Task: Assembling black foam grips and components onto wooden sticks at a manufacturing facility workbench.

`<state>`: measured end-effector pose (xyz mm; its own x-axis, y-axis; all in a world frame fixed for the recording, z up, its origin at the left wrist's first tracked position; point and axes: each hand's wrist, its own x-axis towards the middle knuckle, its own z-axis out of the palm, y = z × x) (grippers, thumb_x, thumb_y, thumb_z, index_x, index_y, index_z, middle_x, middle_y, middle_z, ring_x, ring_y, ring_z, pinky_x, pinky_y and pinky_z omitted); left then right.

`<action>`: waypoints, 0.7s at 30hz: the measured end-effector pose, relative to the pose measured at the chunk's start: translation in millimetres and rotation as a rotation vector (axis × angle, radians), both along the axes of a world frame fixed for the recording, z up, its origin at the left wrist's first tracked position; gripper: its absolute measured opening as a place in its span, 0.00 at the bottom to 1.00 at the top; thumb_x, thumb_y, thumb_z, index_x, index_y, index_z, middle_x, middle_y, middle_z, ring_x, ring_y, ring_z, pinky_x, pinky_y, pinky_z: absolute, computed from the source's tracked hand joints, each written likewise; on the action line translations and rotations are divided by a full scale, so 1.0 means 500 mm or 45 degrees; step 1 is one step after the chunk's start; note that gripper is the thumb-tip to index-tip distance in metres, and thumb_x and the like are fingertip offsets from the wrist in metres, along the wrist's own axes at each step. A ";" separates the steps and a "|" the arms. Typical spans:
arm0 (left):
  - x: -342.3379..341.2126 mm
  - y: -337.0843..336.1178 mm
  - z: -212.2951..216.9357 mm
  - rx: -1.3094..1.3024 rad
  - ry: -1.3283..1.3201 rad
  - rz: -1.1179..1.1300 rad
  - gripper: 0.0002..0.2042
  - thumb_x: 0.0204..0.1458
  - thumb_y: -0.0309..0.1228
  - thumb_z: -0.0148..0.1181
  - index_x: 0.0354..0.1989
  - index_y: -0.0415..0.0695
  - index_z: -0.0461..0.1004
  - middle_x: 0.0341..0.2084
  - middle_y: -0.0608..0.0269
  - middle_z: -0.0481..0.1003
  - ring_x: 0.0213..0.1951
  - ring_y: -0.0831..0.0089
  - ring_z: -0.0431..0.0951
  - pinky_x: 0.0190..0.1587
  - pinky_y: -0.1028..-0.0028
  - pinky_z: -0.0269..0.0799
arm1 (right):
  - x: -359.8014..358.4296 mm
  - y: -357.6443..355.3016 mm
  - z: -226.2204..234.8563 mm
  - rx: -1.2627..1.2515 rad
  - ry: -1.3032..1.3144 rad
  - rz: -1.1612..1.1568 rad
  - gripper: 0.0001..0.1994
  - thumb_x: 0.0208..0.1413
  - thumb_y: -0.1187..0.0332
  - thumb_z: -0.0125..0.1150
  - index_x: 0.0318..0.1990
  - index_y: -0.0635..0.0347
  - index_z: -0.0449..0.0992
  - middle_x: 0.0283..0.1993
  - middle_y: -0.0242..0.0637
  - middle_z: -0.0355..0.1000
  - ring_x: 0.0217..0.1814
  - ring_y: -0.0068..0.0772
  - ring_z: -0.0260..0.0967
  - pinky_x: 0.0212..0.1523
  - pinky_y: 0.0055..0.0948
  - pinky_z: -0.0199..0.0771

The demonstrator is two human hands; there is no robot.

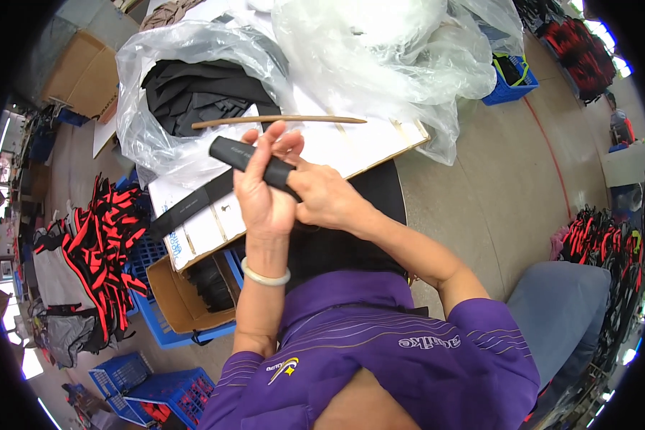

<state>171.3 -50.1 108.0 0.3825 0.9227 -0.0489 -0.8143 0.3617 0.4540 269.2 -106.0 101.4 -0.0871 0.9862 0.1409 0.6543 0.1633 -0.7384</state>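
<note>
A short black tube-like fabric sleeve (234,152) lies across my left hand (264,193), whose thumb presses over it while the other fingers curl behind. My right hand (330,190) grips its lower right end, partly hiding that end. Just beyond my fingers, a slim brown wooden stick (279,120) rests on the white tabletop (330,147). To the left of my left wrist, a flat black strip (193,204) lies along the table's near edge. A clear plastic bag (140,79) full of black fabric pieces (201,93) stands open at the far left of the table.
Heaped clear plastic sheeting (387,57) covers the table's far right. Below the table's left corner, a cardboard box (183,294) sits in a blue crate (154,319). Red-and-black strapped goods (104,251) pile up at left. Another blue crate (512,89) stands on the floor at right.
</note>
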 end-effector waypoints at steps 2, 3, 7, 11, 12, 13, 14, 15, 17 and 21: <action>-0.030 0.029 -0.005 -0.091 -0.097 -0.113 0.09 0.56 0.22 0.51 0.45 0.44 0.64 0.38 0.53 0.74 0.38 0.64 0.77 0.48 0.63 0.72 | -0.015 0.007 0.007 0.084 -0.055 0.006 0.20 0.39 0.73 0.60 0.45 0.58 0.70 0.41 0.52 0.66 0.36 0.55 0.69 0.35 0.44 0.72; -0.051 0.046 -0.013 -0.141 -0.136 -0.167 0.08 0.56 0.22 0.51 0.44 0.44 0.66 0.37 0.54 0.74 0.37 0.66 0.76 0.46 0.65 0.73 | -0.021 -0.003 0.018 0.093 -0.052 0.024 0.20 0.39 0.73 0.60 0.45 0.58 0.70 0.41 0.52 0.66 0.36 0.55 0.69 0.35 0.44 0.72; -0.069 0.068 0.000 -0.195 -0.332 -0.156 0.07 0.58 0.21 0.47 0.44 0.42 0.66 0.33 0.59 0.70 0.31 0.73 0.71 0.42 0.71 0.71 | -0.015 -0.050 0.030 0.053 0.098 -0.034 0.23 0.40 0.71 0.62 0.49 0.51 0.70 0.38 0.48 0.66 0.35 0.49 0.70 0.32 0.41 0.71; -0.023 0.025 -0.003 -0.163 -0.146 -0.191 0.06 0.58 0.23 0.48 0.43 0.43 0.68 0.30 0.60 0.69 0.27 0.73 0.66 0.37 0.70 0.66 | -0.014 0.008 -0.006 0.280 -0.075 -0.066 0.19 0.42 0.68 0.61 0.45 0.55 0.70 0.37 0.46 0.66 0.33 0.50 0.70 0.29 0.44 0.70; -0.032 0.039 -0.003 -0.126 -0.184 -0.206 0.06 0.57 0.23 0.49 0.42 0.43 0.67 0.30 0.59 0.70 0.27 0.71 0.68 0.36 0.69 0.68 | -0.020 0.021 0.002 0.241 -0.096 -0.033 0.17 0.43 0.69 0.59 0.44 0.56 0.70 0.38 0.46 0.65 0.31 0.51 0.70 0.28 0.44 0.71; -0.042 0.050 -0.001 -0.087 -0.222 -0.219 0.06 0.57 0.23 0.50 0.42 0.43 0.67 0.30 0.57 0.72 0.26 0.70 0.70 0.34 0.68 0.70 | -0.025 0.032 0.009 0.204 -0.119 0.002 0.15 0.44 0.70 0.57 0.42 0.57 0.70 0.39 0.46 0.64 0.29 0.52 0.70 0.26 0.44 0.71; -0.051 0.056 0.004 -0.120 -0.189 -0.201 0.06 0.57 0.23 0.50 0.42 0.44 0.67 0.29 0.59 0.71 0.26 0.71 0.69 0.35 0.69 0.69 | -0.026 0.022 0.011 0.227 -0.087 0.016 0.17 0.45 0.69 0.58 0.46 0.53 0.69 0.39 0.46 0.63 0.28 0.52 0.69 0.26 0.45 0.71; -0.063 0.069 0.009 -0.133 -0.234 -0.168 0.06 0.57 0.24 0.49 0.43 0.44 0.67 0.29 0.60 0.71 0.25 0.73 0.67 0.34 0.72 0.68 | -0.024 0.006 0.035 0.137 -0.042 0.038 0.20 0.45 0.69 0.59 0.49 0.48 0.68 0.39 0.46 0.62 0.27 0.51 0.70 0.25 0.45 0.71; -0.076 0.096 0.003 -0.075 -0.286 -0.110 0.07 0.58 0.24 0.48 0.43 0.45 0.67 0.28 0.61 0.70 0.23 0.74 0.66 0.32 0.74 0.68 | -0.020 -0.023 0.035 0.131 -0.052 0.033 0.24 0.44 0.70 0.60 0.52 0.42 0.66 0.38 0.45 0.62 0.27 0.50 0.70 0.25 0.44 0.71; -0.015 0.014 0.023 0.109 -0.035 -0.170 0.07 0.58 0.24 0.47 0.44 0.40 0.66 0.27 0.53 0.73 0.22 0.69 0.73 0.29 0.74 0.72 | -0.020 0.021 -0.010 0.266 -0.116 -0.048 0.23 0.41 0.75 0.58 0.49 0.54 0.65 0.37 0.48 0.66 0.25 0.52 0.70 0.23 0.44 0.71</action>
